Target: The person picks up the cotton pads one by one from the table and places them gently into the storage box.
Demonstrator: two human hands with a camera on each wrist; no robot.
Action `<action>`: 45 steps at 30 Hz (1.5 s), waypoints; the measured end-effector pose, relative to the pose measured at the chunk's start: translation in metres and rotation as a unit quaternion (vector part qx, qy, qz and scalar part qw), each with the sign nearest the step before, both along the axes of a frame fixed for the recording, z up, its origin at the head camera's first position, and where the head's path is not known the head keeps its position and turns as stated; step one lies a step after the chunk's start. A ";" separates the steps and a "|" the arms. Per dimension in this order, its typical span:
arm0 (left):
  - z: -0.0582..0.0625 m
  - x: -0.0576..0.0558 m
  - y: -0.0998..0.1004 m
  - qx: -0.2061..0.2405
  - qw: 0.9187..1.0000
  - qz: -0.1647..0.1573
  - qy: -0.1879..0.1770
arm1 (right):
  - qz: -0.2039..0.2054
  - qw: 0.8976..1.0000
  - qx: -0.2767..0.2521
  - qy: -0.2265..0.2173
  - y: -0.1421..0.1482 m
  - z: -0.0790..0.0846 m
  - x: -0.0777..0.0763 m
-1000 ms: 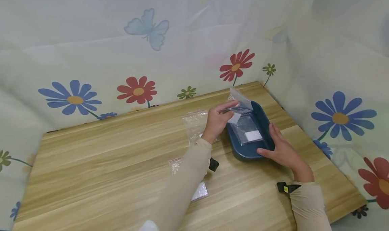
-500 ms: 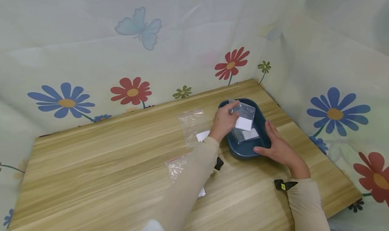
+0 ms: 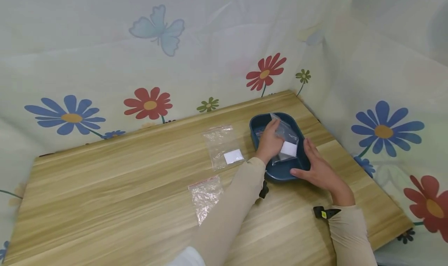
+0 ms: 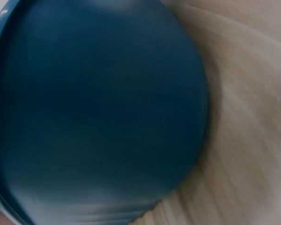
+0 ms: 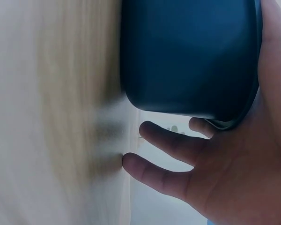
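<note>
A dark blue plastic bin (image 3: 285, 174) stands at the right of the table. My left hand (image 3: 270, 142) reaches into it and pinches a clear plastic bag (image 3: 287, 132) near its upper left edge. A white rectangle shows at that bag's lower end. Beneath it is another clear bag, mostly covered. My right hand (image 3: 320, 170) rests at the bin's near right corner, thumb on the near rim and fingers along the right side. In the right wrist view, its fingers (image 5: 157, 178) are extended and spread beside the bin wall (image 5: 189, 56). The left wrist view shows mainly the bin's outer wall (image 4: 98, 108).
Left of the bin, a clear bag (image 3: 217, 143) with a white rectangle lies on the wooden table (image 3: 115, 188). Nearer the front lies a crinkled clear bag (image 3: 205, 196) with a reddish top edge, partly behind my left forearm. Flower-printed cloth (image 3: 210, 63) surrounds the table.
My left hand has lowered the clear bag into the bin and moved right and nearer; the bag now lies flatter over the other. My right hand has kept its place at the bin.
</note>
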State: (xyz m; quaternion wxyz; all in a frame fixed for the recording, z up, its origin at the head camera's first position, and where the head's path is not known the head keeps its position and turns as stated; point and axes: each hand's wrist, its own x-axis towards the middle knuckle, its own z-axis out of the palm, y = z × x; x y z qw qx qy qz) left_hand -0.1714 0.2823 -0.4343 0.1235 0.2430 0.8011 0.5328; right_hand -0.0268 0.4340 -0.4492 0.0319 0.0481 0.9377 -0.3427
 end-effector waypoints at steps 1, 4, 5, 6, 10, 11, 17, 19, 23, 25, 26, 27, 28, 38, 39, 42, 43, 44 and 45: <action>0.001 0.001 0.000 -0.015 1.000 0.000 0.001 | 0.000 1.000 0.001 0.001 0.000 0.000 0.000; 0.004 0.006 0.002 -0.085 0.996 0.018 0.004 | 0.001 1.000 0.000 0.002 0.001 0.001 0.001; 0.005 0.007 0.004 -0.113 0.993 0.023 0.004 | 0.002 1.000 0.000 0.003 0.001 0.001 0.001; 0.007 0.009 0.005 -0.139 0.990 0.026 0.004 | 0.002 1.000 -0.001 0.003 0.001 0.001 0.001; 0.011 0.015 0.009 -0.240 0.970 0.025 0.028 | 0.003 1.000 -0.011 0.006 0.001 0.003 0.001; 0.012 0.016 0.010 -0.260 0.965 0.025 0.035 | 0.003 1.000 -0.014 0.005 0.001 0.003 0.001; 0.013 0.021 0.014 -0.339 0.936 0.040 0.086 | 0.001 1.000 -0.012 0.002 0.000 0.006 0.001; 0.012 0.022 0.014 -0.354 0.929 0.043 0.098 | 0.001 1.000 -0.009 0.001 -0.001 0.006 0.000; 0.008 0.022 0.015 -0.383 0.915 0.038 0.120 | 0.000 1.000 -0.008 0.001 -0.001 0.004 -0.001; 0.007 0.023 0.015 -0.398 0.907 0.033 0.134 | 0.000 1.000 -0.010 0.002 -0.001 0.003 -0.001; 0.006 0.023 0.015 -0.405 0.903 0.029 0.141 | -0.001 1.000 -0.011 0.001 -0.001 0.003 -0.001; 0.006 0.024 0.015 -0.413 0.898 0.023 0.149 | -0.001 1.000 -0.011 0.001 -0.001 0.003 -0.002; 0.005 0.024 0.015 -0.418 0.895 0.020 0.155 | -0.001 1.000 -0.011 0.002 -0.001 0.003 -0.002; 0.018 0.034 0.015 -0.437 0.876 0.010 0.202 | -0.001 1.000 -0.014 0.007 0.001 0.001 0.001; 0.021 0.035 0.011 -0.429 0.879 -0.001 0.209 | 0.000 1.000 -0.014 0.008 0.001 0.001 0.001; 0.035 0.037 -0.012 -0.380 0.898 -0.056 0.216 | 0.000 1.000 -0.010 0.007 0.001 -0.001 0.001; 0.040 0.037 -0.022 -0.360 0.904 -0.078 0.217 | 0.000 1.000 -0.008 0.007 0.001 -0.001 0.001; 0.044 0.037 -0.032 -0.336 0.910 -0.099 0.221 | 0.000 1.000 -0.006 0.007 0.001 -0.001 0.000; 0.047 0.038 -0.044 -0.316 0.915 -0.116 0.220 | 0.000 1.000 -0.006 0.006 0.001 -0.001 0.000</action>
